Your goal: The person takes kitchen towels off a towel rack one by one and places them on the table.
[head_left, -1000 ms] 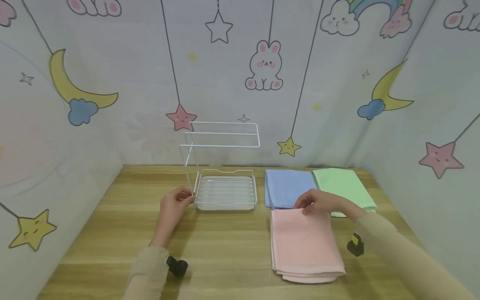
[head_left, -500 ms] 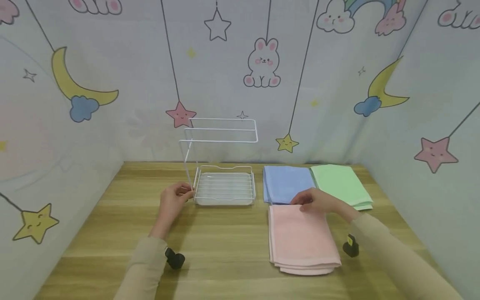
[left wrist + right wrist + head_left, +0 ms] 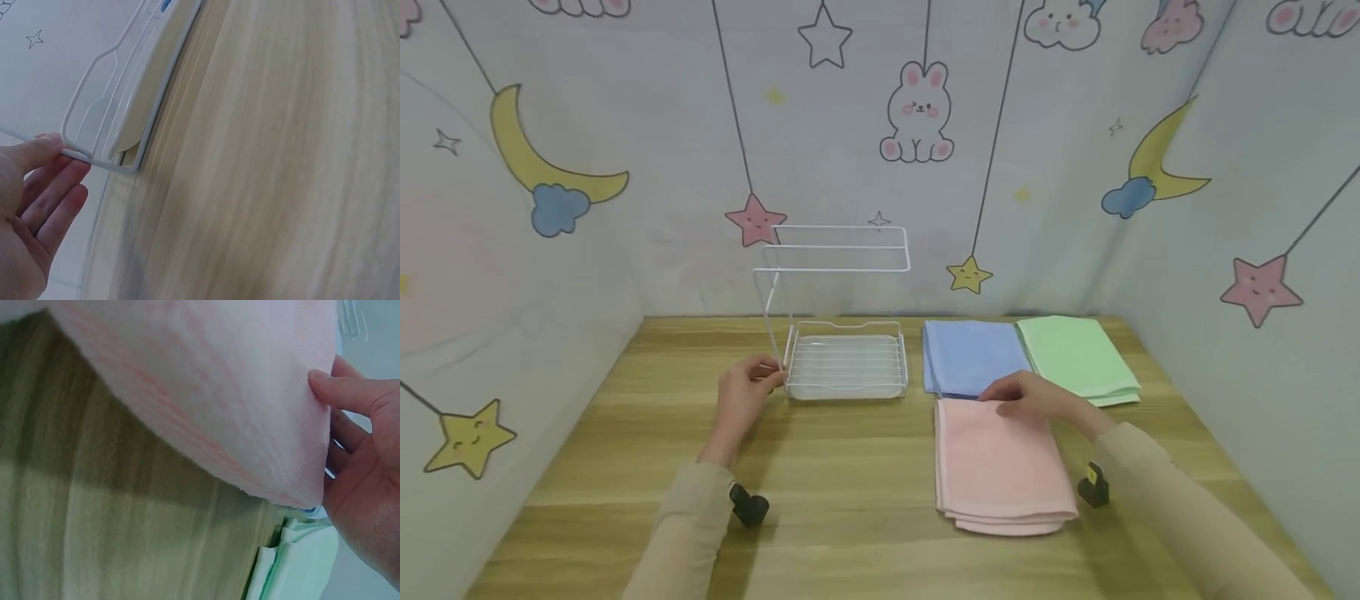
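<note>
A white wire rack (image 3: 846,270) with a slatted base and a pale tray (image 3: 847,367) stands left of centre in the head view. My left hand (image 3: 747,396) grips its lower left corner; in the left wrist view, thumb and fingers pinch the white wire (image 3: 75,154). My right hand (image 3: 1033,400) holds the far edge of a folded pink towel (image 3: 1000,471). In the right wrist view, the thumb lies on top of the pink cloth (image 3: 250,412) with fingers behind its edge, and the towel's side slopes above the wood.
Behind the pink towel lies a folded blue towel (image 3: 973,354), partly overlapped by it. A folded green towel (image 3: 1078,358) is to its right. The wooden table (image 3: 820,492) meets a cartoon-printed backdrop (image 3: 842,150) at the back and on both sides.
The head view has tilted slightly downward, so everything sits higher in it. Both hands keep their holds on the rack and the pink towel, with little other motion.
</note>
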### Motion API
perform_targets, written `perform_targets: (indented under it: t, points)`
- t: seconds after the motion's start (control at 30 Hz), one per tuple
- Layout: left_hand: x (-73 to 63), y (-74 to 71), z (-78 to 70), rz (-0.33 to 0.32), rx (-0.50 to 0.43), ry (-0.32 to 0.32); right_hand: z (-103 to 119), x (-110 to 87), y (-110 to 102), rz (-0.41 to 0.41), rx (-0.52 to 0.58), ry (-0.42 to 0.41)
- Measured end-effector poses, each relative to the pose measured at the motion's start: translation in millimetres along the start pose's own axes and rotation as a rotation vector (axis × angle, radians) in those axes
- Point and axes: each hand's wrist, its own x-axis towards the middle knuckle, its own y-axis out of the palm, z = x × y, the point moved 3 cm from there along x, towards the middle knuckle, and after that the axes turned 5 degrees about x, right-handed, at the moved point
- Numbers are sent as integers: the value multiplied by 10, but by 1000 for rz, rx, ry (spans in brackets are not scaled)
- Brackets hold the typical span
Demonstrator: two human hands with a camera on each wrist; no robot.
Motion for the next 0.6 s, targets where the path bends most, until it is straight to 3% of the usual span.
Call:
perform_targets:
  t: [0.6]
  points:
    - [-12,-36,-39,4,-11,5,0,-9,89,-8,-25,-62]
